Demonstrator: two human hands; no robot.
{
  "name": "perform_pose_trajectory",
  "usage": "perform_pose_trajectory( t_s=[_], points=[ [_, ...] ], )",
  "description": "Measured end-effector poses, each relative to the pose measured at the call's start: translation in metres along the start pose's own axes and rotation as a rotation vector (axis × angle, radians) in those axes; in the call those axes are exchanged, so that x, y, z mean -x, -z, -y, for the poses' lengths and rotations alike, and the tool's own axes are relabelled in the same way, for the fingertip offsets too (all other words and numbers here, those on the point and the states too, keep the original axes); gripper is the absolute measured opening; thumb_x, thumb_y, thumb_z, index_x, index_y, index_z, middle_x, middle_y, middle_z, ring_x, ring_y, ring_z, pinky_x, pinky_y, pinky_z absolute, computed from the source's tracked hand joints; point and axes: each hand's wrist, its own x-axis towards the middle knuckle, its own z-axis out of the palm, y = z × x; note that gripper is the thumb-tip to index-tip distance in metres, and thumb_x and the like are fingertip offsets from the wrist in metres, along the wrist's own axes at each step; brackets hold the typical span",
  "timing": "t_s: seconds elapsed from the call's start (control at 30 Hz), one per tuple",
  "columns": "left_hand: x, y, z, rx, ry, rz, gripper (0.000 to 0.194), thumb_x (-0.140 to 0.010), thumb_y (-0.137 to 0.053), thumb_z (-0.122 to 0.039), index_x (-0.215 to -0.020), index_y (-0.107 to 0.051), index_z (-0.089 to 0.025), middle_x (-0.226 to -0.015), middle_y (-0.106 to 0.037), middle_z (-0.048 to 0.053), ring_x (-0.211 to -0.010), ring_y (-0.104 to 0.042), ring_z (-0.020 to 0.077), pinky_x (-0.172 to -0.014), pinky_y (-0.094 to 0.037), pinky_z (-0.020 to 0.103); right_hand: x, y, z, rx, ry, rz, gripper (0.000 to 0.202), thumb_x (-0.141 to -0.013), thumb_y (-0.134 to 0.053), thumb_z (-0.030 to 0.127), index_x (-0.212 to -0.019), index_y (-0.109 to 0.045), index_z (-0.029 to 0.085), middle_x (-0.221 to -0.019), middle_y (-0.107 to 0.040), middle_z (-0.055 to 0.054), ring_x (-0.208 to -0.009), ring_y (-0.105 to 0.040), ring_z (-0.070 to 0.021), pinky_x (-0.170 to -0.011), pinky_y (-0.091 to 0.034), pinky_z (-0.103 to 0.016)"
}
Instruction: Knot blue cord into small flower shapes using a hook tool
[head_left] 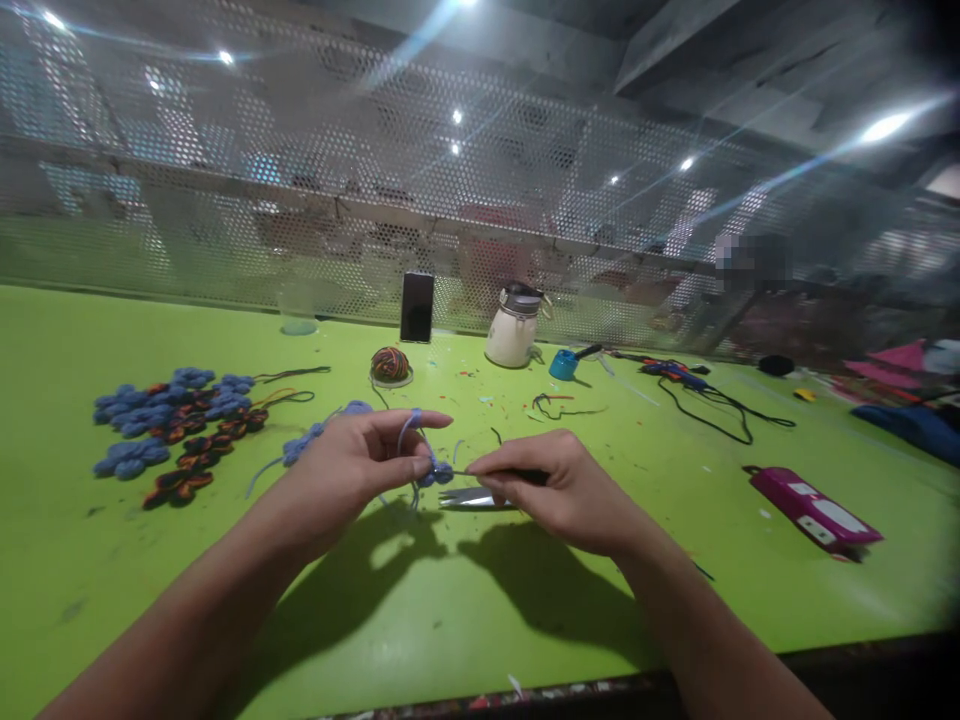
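Note:
Near the middle of the head view, my left hand [375, 455] pinches a small piece of blue crochet [436, 473], with blue yarn [415, 420] looped round its raised index finger. My right hand [536, 485] is closed round a dark-handled crochet hook [525, 475], whose thin shaft reaches left to the blue piece. Beneath the hands lie scissors [469, 497], blades to the left, their handles hidden by my right hand. More blue crochet [300, 443] lies just behind my left wrist.
Blue flowers [131, 457] and dark orange ones [178, 485] lie left on the green table [420, 640]. Behind are a yarn ball [390, 366], phone [417, 307], white jug [513, 328] and blue pot [563, 364]. A glue gun [675, 373] and purple case [816, 508] are right.

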Motion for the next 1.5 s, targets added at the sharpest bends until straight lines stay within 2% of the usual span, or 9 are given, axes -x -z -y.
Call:
perform_pose_trajectory(
  t_s=[0.23,0.4,0.57,0.77,0.87,0.93,1.0,1.17,1.5],
  points=[
    [0.002,-0.003,0.002,0.037,0.028,0.06,0.025,-0.069,-0.072,-0.021,-0.094,-0.071,-0.021,-0.073,-0.064,-0.001,-0.073,-0.056,0.0133,-0.071,-0.039,0.027,-0.004,-0.005,-0.01,-0.402,-0.226,0.013,0.017,-0.075,-0.065,0.022,-0.088,-0.072,0.013,-0.057,-0.061,0.0,-0.04,-0.044,-0.0047,-0.037,-0.032,-0.018],
    [0.001,-0.004,0.003,0.142,-0.026,0.028,0.008,-0.066,-0.072,-0.016,-0.071,-0.066,-0.018,-0.069,-0.064,-0.002,-0.069,-0.055,0.0111,-0.069,-0.038,0.024,-0.005,-0.009,-0.013,-0.462,-0.246,-0.065,0.018,-0.074,-0.067,0.027,-0.084,-0.071,0.013,-0.054,-0.059,0.0,-0.037,-0.04,-0.0033,-0.036,-0.029,-0.017],
    [0.0,-0.009,0.004,0.165,-0.064,-0.055,0.022,-0.062,-0.074,-0.014,-0.059,-0.052,-0.016,-0.066,-0.06,-0.003,-0.066,-0.054,0.0101,-0.067,-0.039,0.024,-0.005,-0.01,-0.015,-0.427,-0.226,-0.075,0.017,-0.074,-0.067,0.026,-0.085,-0.072,0.014,-0.055,-0.06,0.0,-0.038,-0.04,-0.0036,-0.037,-0.03,-0.018],
    [-0.003,-0.009,0.005,0.103,-0.029,-0.089,0.025,-0.06,-0.075,-0.016,-0.068,-0.052,-0.015,-0.066,-0.056,-0.004,-0.065,-0.053,0.0105,-0.064,-0.038,0.025,-0.005,-0.02,-0.015,-0.439,-0.23,-0.193,0.016,-0.074,-0.064,0.023,-0.084,-0.071,0.013,-0.054,-0.056,0.002,-0.038,-0.038,-0.0036,-0.039,-0.031,-0.019],
    [-0.003,-0.009,0.003,0.072,-0.027,-0.099,0.039,-0.062,-0.074,-0.018,-0.095,-0.055,-0.014,-0.064,-0.059,-0.003,-0.063,-0.052,0.0115,-0.063,-0.037,0.027,-0.006,-0.024,-0.014,-0.439,-0.238,-0.196,0.016,-0.075,-0.062,0.023,-0.085,-0.071,0.014,-0.055,-0.055,0.002,-0.039,-0.038,-0.0039,-0.04,-0.031,-0.02],
    [-0.002,-0.009,0.001,0.061,-0.042,-0.083,0.058,-0.065,-0.072,-0.017,-0.117,-0.048,-0.013,-0.065,-0.06,-0.003,-0.064,-0.053,0.0123,-0.064,-0.038,0.028,-0.006,-0.024,-0.013,-0.406,-0.24,-0.187,0.017,-0.076,-0.061,0.023,-0.086,-0.071,0.014,-0.055,-0.055,0.002,-0.04,-0.038,-0.0042,-0.04,-0.031,-0.02],
    [-0.001,-0.01,0.0,0.065,-0.053,-0.082,0.067,-0.065,-0.07,-0.016,-0.127,-0.043,-0.012,-0.068,-0.059,-0.003,-0.067,-0.053,0.0125,-0.067,-0.038,0.028,-0.006,-0.022,-0.012,-0.354,-0.242,-0.166,0.017,-0.077,-0.06,0.021,-0.087,-0.071,0.013,-0.056,-0.055,0.001,-0.041,-0.038,-0.0046,-0.041,-0.031,-0.02],
    [-0.002,-0.01,0.001,0.116,-0.066,-0.069,0.069,-0.066,-0.071,-0.018,-0.13,-0.044,-0.013,-0.076,-0.06,0.0,-0.073,-0.055,0.0137,-0.071,-0.039,0.03,-0.006,-0.015,-0.012,-0.26,-0.234,-0.119,0.016,-0.078,-0.059,0.02,-0.087,-0.07,0.013,-0.057,-0.056,0.001,-0.043,-0.04,-0.0054,-0.042,-0.032,-0.02],
    [-0.007,-0.006,0.005,0.067,-0.077,-0.098,0.085,-0.062,-0.075,-0.016,-0.136,-0.034,-0.014,-0.069,-0.066,0.001,-0.064,-0.056,0.0134,-0.065,-0.042,0.028,-0.003,0.0,-0.002,-0.028,-0.125,-0.021,0.017,-0.079,-0.058,0.016,-0.088,-0.071,0.011,-0.065,-0.065,-0.003,-0.057,-0.054,-0.0092,-0.051,-0.04,-0.021]
  ],
)
